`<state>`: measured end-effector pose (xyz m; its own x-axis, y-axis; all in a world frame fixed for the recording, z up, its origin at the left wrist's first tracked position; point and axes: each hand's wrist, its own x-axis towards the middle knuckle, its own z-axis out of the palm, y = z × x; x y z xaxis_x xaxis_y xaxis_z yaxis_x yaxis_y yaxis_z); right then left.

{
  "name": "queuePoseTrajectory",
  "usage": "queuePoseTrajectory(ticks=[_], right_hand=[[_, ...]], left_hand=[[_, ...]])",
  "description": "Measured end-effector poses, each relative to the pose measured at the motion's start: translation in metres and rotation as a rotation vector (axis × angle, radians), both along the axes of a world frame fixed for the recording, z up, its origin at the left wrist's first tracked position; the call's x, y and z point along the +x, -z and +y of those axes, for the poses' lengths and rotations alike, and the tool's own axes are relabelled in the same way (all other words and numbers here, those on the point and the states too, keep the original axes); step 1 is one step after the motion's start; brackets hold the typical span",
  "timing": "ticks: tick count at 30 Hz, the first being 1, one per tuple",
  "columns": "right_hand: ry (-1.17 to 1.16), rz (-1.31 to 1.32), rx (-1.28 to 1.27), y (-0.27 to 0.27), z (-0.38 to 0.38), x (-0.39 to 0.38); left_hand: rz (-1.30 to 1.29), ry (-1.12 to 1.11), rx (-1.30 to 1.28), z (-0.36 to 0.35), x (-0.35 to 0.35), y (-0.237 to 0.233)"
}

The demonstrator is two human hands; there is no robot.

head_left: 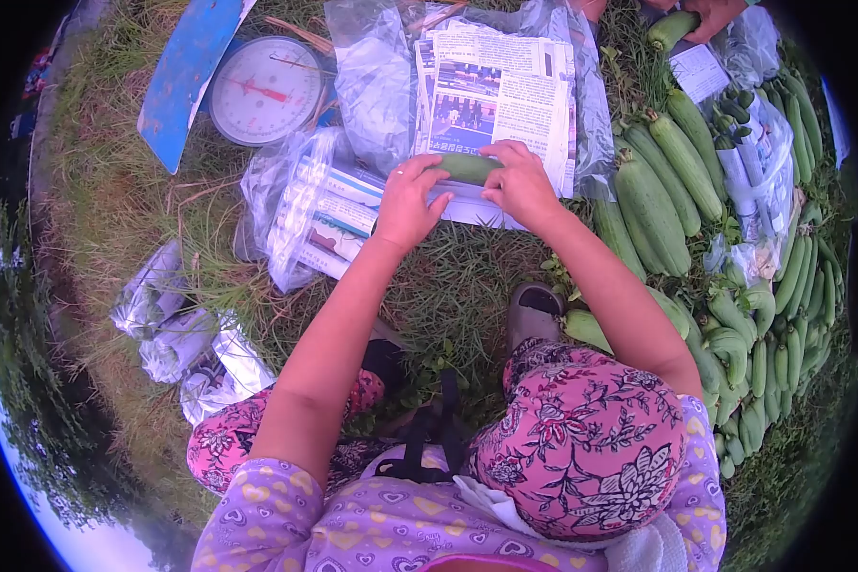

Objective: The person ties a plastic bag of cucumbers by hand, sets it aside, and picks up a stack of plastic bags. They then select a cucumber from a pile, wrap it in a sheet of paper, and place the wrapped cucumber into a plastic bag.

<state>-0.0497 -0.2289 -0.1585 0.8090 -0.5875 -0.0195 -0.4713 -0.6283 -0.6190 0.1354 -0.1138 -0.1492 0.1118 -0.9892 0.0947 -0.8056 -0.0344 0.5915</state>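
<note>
A green gourd [469,170] lies crosswise at the near edge of a stack of newspaper sheets [534,86]. My left hand [412,198] is at its left end, fingers curled onto it and thumb apart. On the right end rests my right hand [522,183], with its fingers bent over the gourd. White paper shows just below the gourd. Clear plastic bags [377,86] lie left of the stack, and a plastic-covered newspaper bundle [329,224] is beside my left hand.
A round dial scale [267,91] with a blue pan [186,76] stands upper left. Many long gourds [653,205] lie in rows at right. Wrapped bundles [176,334] are on the grass at left. Another person's hand [710,17] holds a gourd [672,30] at upper right.
</note>
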Motion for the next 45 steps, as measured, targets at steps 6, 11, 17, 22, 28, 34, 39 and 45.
queuePoseTrajectory(ticks=[6,11,17,22,28,34,39,45], right_hand=[[-0.012,0.003,0.043,-0.003,-0.001,0.003],[0.074,-0.19,0.004,-0.005,-0.015,-0.001],[-0.066,-0.271,-0.053,-0.03,0.006,0.003],[-0.076,-0.139,-0.295,0.004,0.021,0.014],[-0.014,-0.112,-0.332,0.026,-0.008,0.027],[0.034,-0.067,-0.078,0.024,-0.032,0.037],[0.251,-0.249,0.198,0.0,-0.002,0.042],[0.418,-0.459,0.873,-0.026,0.019,0.043]], left_hand=[[0.001,-0.004,-0.023,-0.006,0.004,0.003],[-0.043,0.026,-0.049,-0.016,0.01,0.004],[-0.122,0.025,-0.019,-0.037,0.014,0.008],[-0.113,-0.012,0.029,-0.049,0.014,0.009],[0.033,-0.265,-0.003,-0.027,-0.004,0.0],[1.411,-0.712,0.438,-0.018,-0.039,0.008],[1.752,-0.591,0.222,-0.033,-0.049,0.025],[1.837,-0.445,0.059,-0.018,-0.042,0.007]])
